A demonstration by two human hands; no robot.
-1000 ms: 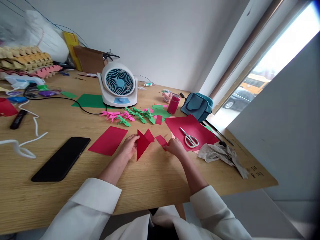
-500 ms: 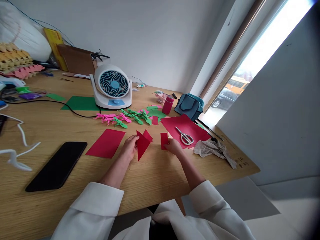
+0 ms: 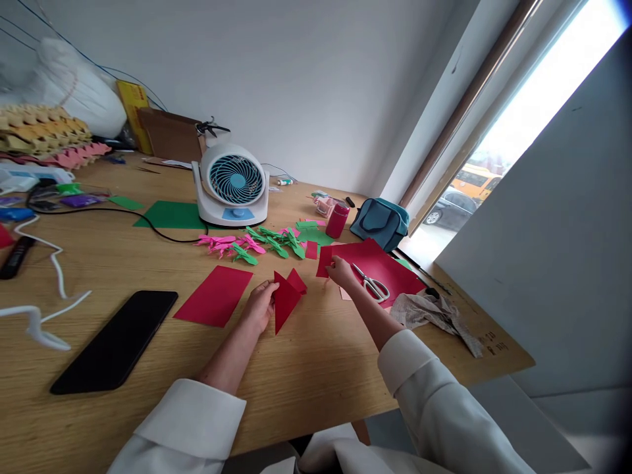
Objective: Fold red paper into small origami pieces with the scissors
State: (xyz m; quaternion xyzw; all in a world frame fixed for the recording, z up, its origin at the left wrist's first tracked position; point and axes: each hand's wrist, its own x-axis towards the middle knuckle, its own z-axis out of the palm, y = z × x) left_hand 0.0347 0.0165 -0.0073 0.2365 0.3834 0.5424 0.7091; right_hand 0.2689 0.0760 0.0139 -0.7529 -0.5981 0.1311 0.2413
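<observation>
My left hand (image 3: 261, 304) pinches a folded piece of red paper (image 3: 285, 301), its pointed end hanging down over the table. Farther forward, my right hand (image 3: 340, 271) grips a small red paper strip (image 3: 324, 261) by its edge. Another small red paper piece (image 3: 311, 249) lies just beyond that strip. To the left of my left hand a red paper sheet (image 3: 214, 296) rests flat. White-handled scissors (image 3: 374, 287) lie on a larger red sheet (image 3: 395, 266) beside my right wrist.
Pink and green folded paper figures (image 3: 251, 242) lie in front of a white fan (image 3: 234, 184). A black phone (image 3: 116, 342) and a white cable (image 3: 37, 322) are on the left. A red can (image 3: 338, 220), a blue bag (image 3: 380, 222) and a crumpled cloth (image 3: 434, 313) are on the right.
My right hand has moved forward, away from me, carrying the small red strip toward the back of the table. My left hand keeps its hold on the folded paper. The view has shifted slightly.
</observation>
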